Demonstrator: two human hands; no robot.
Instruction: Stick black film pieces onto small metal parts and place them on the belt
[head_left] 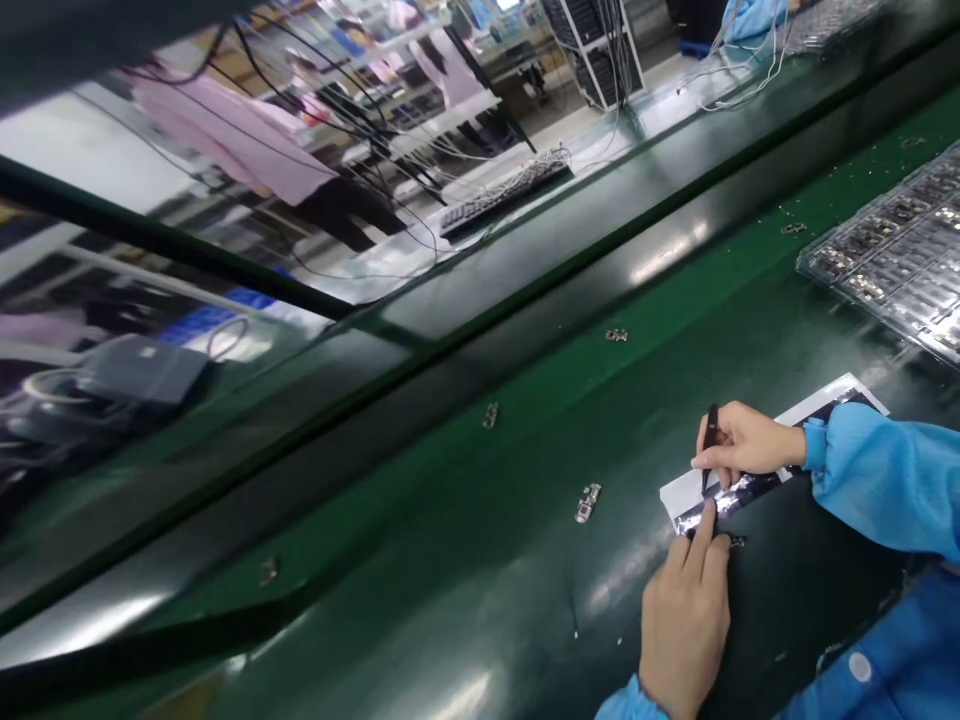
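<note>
On the green table point(450, 560), a right hand point(742, 445) has its fingers closed around a slim black tool point(711, 432), tip down on a white sheet point(686, 490) bearing a dark glossy strip. The left hand point(684, 620) grips nothing, its forefinger stretched onto the sheet's near corner. A small metal part point(587, 502) lies left of the sheet, and a clear tray point(892, 260) lies beyond it.

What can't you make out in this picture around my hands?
Head view only.
Tip of the black tool: tiny, partly masked by the right hand's fingers.
Strip: partly covered by the left hand.
Parts tray: cut off by the right edge.
Small part on the belt: too small to identify.
</note>
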